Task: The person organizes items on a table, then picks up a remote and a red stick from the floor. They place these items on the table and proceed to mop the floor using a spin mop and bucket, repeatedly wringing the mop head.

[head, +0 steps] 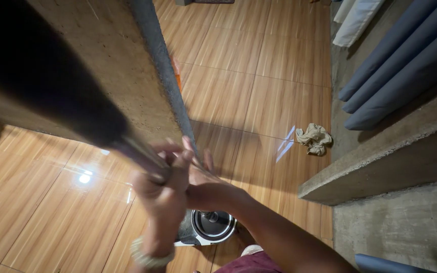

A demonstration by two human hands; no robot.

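**Grip at the beam's edge**

Your left hand [163, 189] clenches a thin metal handle [140, 154] with a dark blurred head [46, 76], your right hand [203, 184] beside the concrete beam [127, 65]; a slip could drop it onto the round appliance [211, 226] below.

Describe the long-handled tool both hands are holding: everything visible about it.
The long-handled tool has a thin, metallic-looking handle that widens into a dark, blurred, broad head at upper left, too close to the camera to identify. It slants from upper left down to the hands. The left hand wraps its lower end in a closed grip; the right hand lies against it just behind. Its head sits against the rough concrete slab.
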